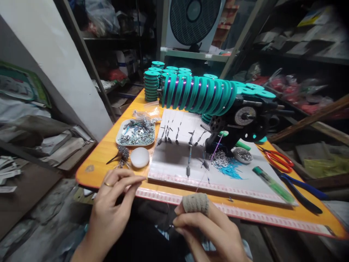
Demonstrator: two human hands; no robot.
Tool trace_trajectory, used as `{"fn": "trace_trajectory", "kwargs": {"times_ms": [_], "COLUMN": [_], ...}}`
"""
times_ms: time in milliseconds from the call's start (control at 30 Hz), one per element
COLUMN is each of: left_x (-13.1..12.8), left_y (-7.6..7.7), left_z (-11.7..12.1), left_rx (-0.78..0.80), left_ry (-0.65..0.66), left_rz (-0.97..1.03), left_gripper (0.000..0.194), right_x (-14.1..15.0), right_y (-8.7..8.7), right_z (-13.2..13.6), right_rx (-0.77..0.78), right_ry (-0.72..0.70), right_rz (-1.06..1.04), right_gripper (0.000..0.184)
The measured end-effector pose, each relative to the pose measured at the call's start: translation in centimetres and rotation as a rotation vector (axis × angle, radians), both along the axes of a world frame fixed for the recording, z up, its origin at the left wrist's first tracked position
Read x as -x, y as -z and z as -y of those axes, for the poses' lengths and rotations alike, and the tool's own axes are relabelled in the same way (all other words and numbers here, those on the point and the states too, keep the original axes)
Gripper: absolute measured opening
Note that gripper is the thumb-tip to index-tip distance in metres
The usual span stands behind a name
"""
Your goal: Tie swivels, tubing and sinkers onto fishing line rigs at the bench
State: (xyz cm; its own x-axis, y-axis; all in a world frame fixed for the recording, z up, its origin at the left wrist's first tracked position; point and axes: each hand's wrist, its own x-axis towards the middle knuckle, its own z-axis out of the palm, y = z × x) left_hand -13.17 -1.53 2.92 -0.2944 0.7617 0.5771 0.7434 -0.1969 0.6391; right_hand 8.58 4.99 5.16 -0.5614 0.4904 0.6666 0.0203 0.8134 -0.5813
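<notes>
My left hand (113, 203) is at the table's front edge, thumb and forefinger pinched together. Whatever lies between those fingertips is too fine to make out. Lower and to the right, my right hand (209, 229), with a grey knitted cover (195, 203) on one finger, pinches a small shiny metal piece (171, 226). A thin line rises from near that hand toward the white board (169, 165). On the board hang or lie several dark small fishing-tackle pieces (177, 138) on fine lines, and one longer piece with a spring (189, 156).
A black winder holds a row of green spools (199, 94); more spools (152, 85) stack behind. Left are a tray of metal parts (117, 140) and a white round lid (140, 157). Right are red-handled scissors (279, 161), blue pliers (300, 193) and a green tube (274, 185). A measuring tape (272, 217) runs along the front edge.
</notes>
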Motion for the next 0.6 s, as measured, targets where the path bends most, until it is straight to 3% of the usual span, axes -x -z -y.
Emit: {"fn": "trace_trajectory", "kwargs": {"times_ms": [67,167,267,433,600], "left_x": [1.8,3.0,2.8,2.3,1.3], "left_y": [0.5,0.7,0.4,0.2,-0.3], "left_z": [-0.1,-0.1,-0.3,-0.8,-0.1], "left_rx": [0.098,0.278,0.389,0.407,0.341], "left_ry": [-0.05,-0.025,-0.01,-0.052,-0.081], "left_rz": [-0.197,-0.267,-0.324,-0.415,-0.339], "left_gripper": [0.018,0.007,0.016,0.019,0.021], "right_x": [-0.2,-0.6,-0.9,-1.0,-0.8], "right_y": [0.6,1.1,1.1,0.8,0.6], "right_z": [0.0,-0.1,-0.1,0.1,0.5], "right_rx": [0.011,0.007,0.028,0.055,0.124], "right_ry": [0.024,0.032,0.025,0.024,0.106], "right_rz": [0.034,0.048,0.068,0.063,0.034], "right_gripper": [0.021,0.022,0.021,0.022,0.023]}}
